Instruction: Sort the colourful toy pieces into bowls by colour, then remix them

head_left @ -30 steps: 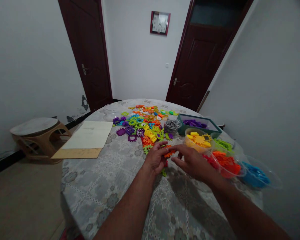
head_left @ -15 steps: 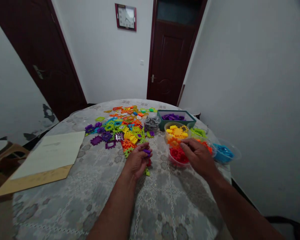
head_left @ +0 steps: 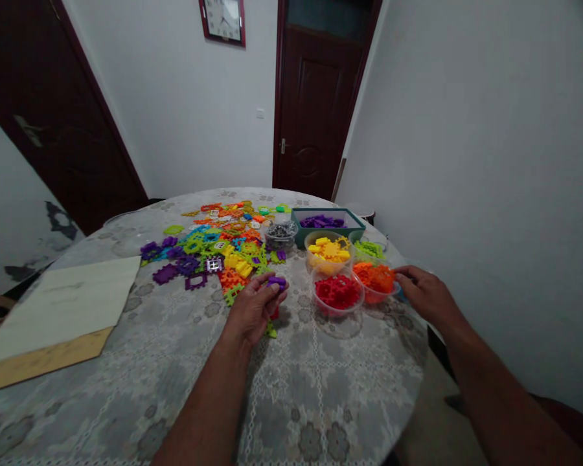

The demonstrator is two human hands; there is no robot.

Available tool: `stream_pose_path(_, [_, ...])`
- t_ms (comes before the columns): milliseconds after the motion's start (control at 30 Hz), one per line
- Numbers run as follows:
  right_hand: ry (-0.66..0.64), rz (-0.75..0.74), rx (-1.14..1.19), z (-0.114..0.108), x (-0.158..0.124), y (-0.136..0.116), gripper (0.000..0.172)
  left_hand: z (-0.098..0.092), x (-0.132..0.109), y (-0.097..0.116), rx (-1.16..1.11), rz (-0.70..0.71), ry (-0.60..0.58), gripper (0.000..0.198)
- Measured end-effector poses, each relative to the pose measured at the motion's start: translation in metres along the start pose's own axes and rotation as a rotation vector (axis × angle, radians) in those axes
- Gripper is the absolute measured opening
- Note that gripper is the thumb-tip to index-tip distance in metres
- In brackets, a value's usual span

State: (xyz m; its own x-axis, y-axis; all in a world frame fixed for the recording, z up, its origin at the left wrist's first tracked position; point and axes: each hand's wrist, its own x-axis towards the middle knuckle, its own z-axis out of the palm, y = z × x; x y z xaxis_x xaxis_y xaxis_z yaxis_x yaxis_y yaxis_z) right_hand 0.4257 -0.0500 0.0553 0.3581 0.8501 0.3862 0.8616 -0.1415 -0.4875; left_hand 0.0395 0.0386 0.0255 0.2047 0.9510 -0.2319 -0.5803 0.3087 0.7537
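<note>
While our left hand (head_left: 255, 307) pinches a purple piece (head_left: 276, 282) just above the counter (head_left: 320, 388), beside the pile (head_left: 223, 249), our right hand (head_left: 425, 294) rests by the orange bowl (head_left: 375, 298), its grip unclear. We judge the piece light and stiff, best held by its edges.

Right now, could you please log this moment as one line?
left hand: holds purple piece | right hand: beside bowl of orange pieces | pile: mixed

Glossy plastic pieces (head_left: 223, 249) lie on a matt patterned cloth (head_left: 291, 401), beside clear plastic bowls (head_left: 337, 294).
</note>
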Motion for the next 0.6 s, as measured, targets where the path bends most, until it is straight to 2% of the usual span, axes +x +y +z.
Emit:
stream_pose_path(167, [0.125,-0.070,-0.076,0.006,-0.001,0.002,0.037,-0.001,0.001,-0.003,0.028,0.003,-0.015,0.026])
stream_pose_path(300, [0.154,-0.105,-0.011,0.012,-0.007,-0.025,0.033,-0.001,0.001,-0.005,0.020,-0.007,-0.020,0.025])
stream_pose_path(400, [0.057,-0.187,0.106,0.020,-0.018,-0.064,0.030,-0.002,0.001,-0.006,0.028,-0.030,-0.032,0.025])
stream_pose_path(600, [-0.270,-0.566,0.250,0.049,-0.040,-0.150,0.029,-0.001,-0.007,-0.001,0.071,-0.048,-0.140,0.028])
